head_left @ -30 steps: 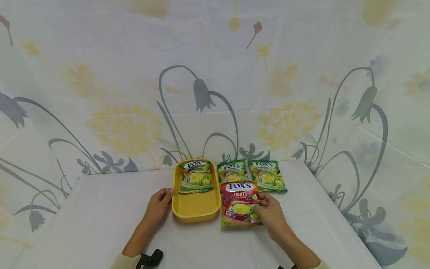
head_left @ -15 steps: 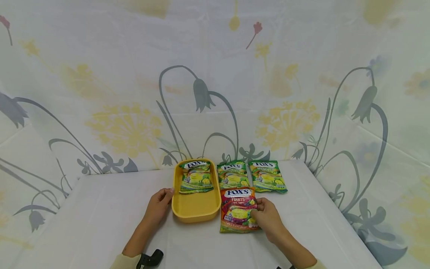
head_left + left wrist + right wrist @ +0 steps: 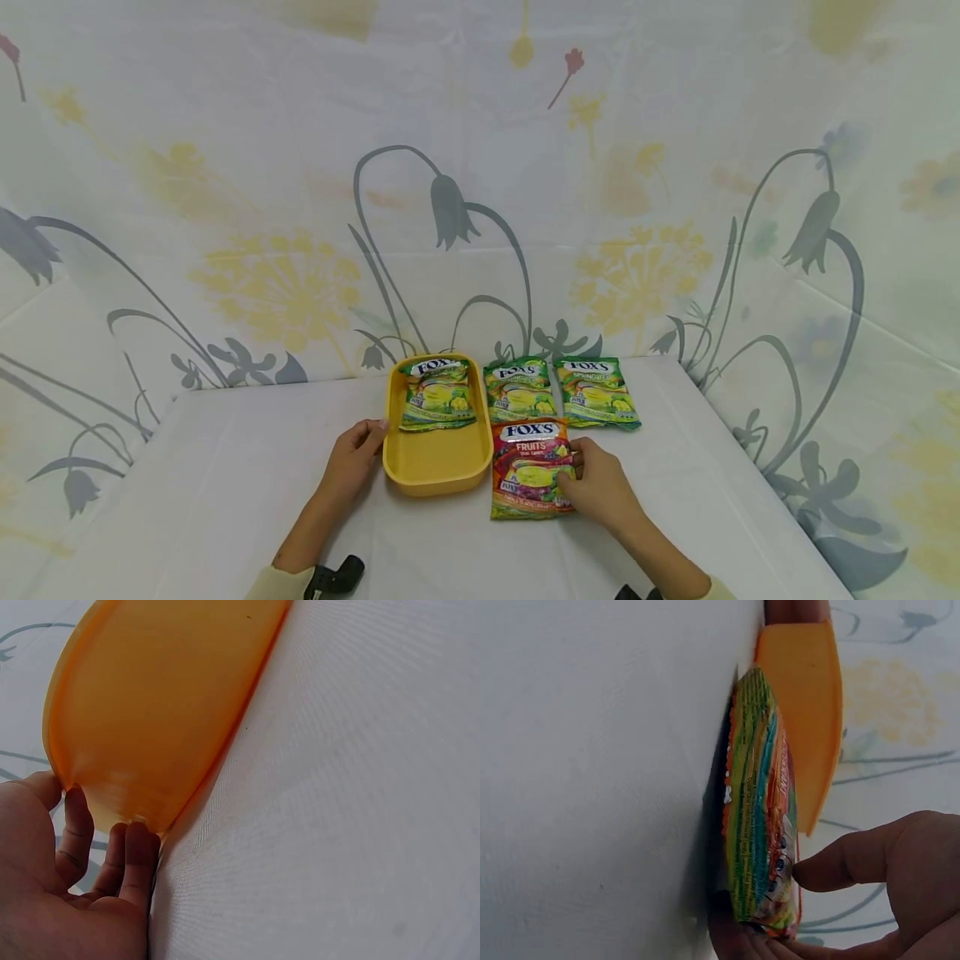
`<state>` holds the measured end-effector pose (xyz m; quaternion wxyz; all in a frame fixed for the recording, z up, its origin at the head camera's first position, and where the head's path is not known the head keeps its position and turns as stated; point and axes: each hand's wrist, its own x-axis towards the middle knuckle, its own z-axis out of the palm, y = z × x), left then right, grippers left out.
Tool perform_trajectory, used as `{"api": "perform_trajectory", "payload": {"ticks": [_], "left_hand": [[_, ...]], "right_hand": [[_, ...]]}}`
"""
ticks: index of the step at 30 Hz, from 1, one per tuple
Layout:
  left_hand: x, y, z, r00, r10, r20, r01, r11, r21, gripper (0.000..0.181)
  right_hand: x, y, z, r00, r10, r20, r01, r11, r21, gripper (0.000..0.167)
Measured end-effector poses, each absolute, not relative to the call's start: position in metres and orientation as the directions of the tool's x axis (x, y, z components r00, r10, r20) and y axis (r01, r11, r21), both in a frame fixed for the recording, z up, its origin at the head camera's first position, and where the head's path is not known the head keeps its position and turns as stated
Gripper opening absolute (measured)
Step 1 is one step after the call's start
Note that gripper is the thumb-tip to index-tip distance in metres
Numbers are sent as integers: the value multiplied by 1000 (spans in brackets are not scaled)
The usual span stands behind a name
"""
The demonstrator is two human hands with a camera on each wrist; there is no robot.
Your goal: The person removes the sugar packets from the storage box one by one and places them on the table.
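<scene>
My right hand (image 3: 600, 483) pinches the right edge of a red Fox's Fruits candy bag (image 3: 528, 471), thumb on its front. In the right wrist view the bag (image 3: 761, 802) appears edge-on, close to the white cloth, with fingertips (image 3: 739, 930) behind it. At the left side of a yellow tray (image 3: 438, 475), my left hand (image 3: 356, 450) holds the rim. The left wrist view has its thumb at the rim and the bent fingers (image 3: 139, 859) against the tray's outer wall (image 3: 157, 712). A green Fox's Springtea candy bag (image 3: 437, 398) lies in the tray's far half.
Two more green candy bags, a middle one (image 3: 520, 390) and a right one (image 3: 597, 393), lie side by side right of the tray. The white-covered table (image 3: 225, 483) meets a flower-printed cloth backdrop (image 3: 480, 275) at its far edge.
The red bag and my right hand have come down and slightly left, toward me, uncovering more of the middle green bag. Over the last half second they barely move. Left hand and tray stay put.
</scene>
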<state>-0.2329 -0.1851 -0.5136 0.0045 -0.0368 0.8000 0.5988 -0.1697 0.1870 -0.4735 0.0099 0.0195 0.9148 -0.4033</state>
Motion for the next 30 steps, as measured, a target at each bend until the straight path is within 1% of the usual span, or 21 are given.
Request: {"api": "perform_trajectory", "payload": {"ticks": [5,10,17,22,26,30], "left_hand": [[-235,-187,-520,-998,-44,-44,-54,245,968,42],[-235,-187,-520,-998,-43,-43,-52,232,971,40],[-235,-187,-518,-998,-45,-48,-58,278,959,42],[-230,-183,-508,-997,-49,-57,-68,277,958,40],[-224,-180,-496,-997,-46,-61,-71,270,960,38],[-227,-183,-503,-997,-50,-63,-75,278,958,39]], "right_hand": [[-168,190,-466,-999,-4,50,-36,741,-670,47],[-168,189,-459,-994,10,107,-58,793,-606,47],[-172,172,-450,-983,-9,185,-126,763,-634,42],[-177,157,-446,-979,-16,204,-151,731,-665,38],[-181,147,-445,-978,-15,207,-156,711,-686,38],[-186,139,-444,-978,-23,208,-165,696,-699,40]]}}
